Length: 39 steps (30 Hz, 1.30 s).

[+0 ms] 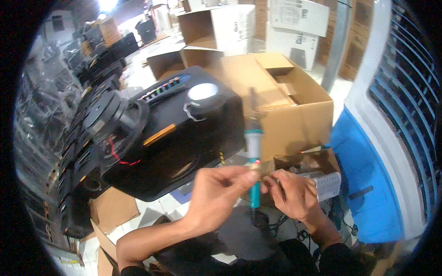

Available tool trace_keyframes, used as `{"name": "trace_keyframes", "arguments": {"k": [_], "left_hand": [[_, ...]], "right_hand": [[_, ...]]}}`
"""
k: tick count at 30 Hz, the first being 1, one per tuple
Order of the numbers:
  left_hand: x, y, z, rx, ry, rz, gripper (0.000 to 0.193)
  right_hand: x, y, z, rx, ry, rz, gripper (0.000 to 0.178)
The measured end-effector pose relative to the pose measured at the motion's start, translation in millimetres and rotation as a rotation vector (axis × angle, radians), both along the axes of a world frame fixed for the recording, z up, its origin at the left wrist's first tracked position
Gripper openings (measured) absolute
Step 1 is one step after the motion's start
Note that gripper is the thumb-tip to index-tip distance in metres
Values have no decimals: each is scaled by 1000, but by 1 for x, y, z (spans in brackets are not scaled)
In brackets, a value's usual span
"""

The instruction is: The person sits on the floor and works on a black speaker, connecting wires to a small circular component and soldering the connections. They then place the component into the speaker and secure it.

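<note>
A soldering iron (pixel 254 142) with a teal and grey handle stands upright before me, its metal tip pointing away and its cord end toward me. Thumb and fingers of my left hand (pixel 214 193) pinch the handle near its middle, beside a small red light. My right hand (pixel 294 191) is closed just right of the handle, fingertips pressed together. A small tan piece (pixel 265 167), blurred, shows between the two hands; whether my right fingers grip it or the iron is hidden.
A black speaker cabinet (pixel 207 138) lies at left, with a loose speaker driver (pixel 117 122) on it. Ahead stands an open cardboard box (pixel 299 124); a smaller box (pixel 329 158) of parts sits right. A blue panel (pixel 368 184) and fan grille (pixel 410 92) border the right. Cables (pixel 281 223) lie below.
</note>
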<state>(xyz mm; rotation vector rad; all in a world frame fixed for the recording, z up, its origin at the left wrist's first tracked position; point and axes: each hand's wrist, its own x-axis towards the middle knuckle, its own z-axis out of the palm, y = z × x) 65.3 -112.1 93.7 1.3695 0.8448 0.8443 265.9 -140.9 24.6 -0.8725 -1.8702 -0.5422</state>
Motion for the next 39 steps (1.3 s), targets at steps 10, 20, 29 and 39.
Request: {"name": "trace_keyframes", "arguments": {"k": [10, 20, 29, 39], "left_hand": [[2, 15, -5, 372, 498, -141, 28], [-42, 15, 17, 706, 590, -220, 32], [-198, 8, -150, -124, 741, 157, 18], [-137, 21, -440, 173, 935, -37, 27]], "right_hand": [[-15, 32, -13, 50, -149, 24, 40], [4, 18, -33, -205, 101, -130, 37], [3, -49, -60, -357, 1189, -187, 54], [2, -51, -65, -380, 749, -204, 54]]}}
